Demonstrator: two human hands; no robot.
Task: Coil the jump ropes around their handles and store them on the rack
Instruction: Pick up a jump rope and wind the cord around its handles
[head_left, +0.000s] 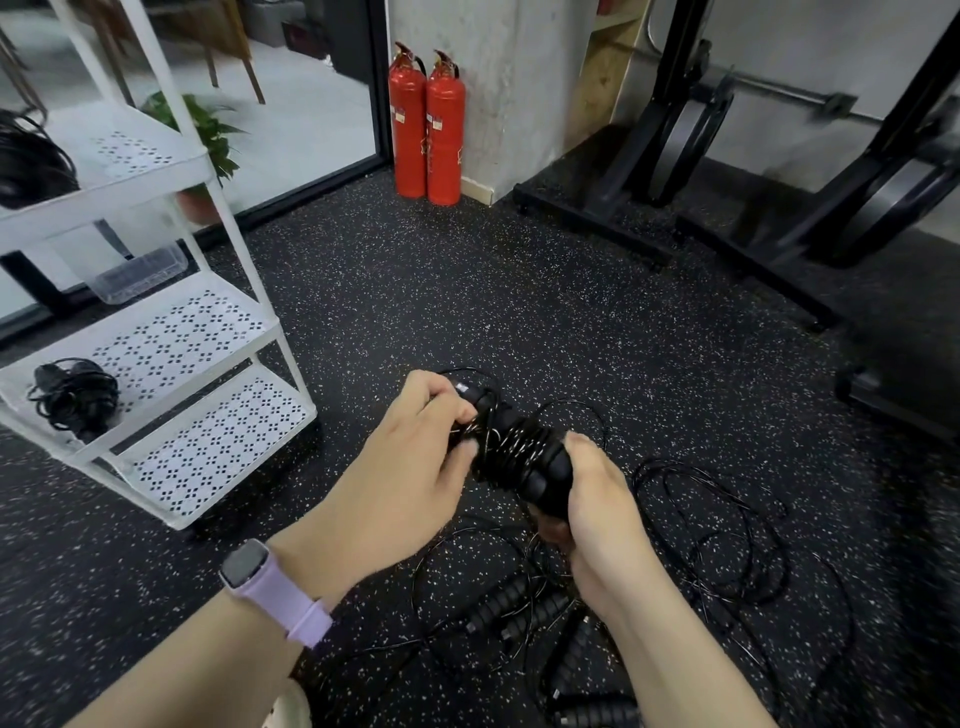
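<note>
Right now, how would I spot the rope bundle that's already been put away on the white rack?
Find the white rack with perforated shelves at the left. On its middle shelf, near the front left corner, lies a black coiled rope bundle. Unlike the clear plastic box at that shelf's back, it is dark and tangled, and unlike the loose ropes on the floor, it is wound up.

Speckled floor, loose ropes

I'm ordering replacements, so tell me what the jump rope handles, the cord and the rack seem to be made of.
Handles: ribbed matte black, likely foam or rubber.
Cord: thin and glossy with glints, probably plastic-coated wire, though that is uncertain.
Rack: white-painted metal by its look, with thin perforated shelves and slim posts.
</note>
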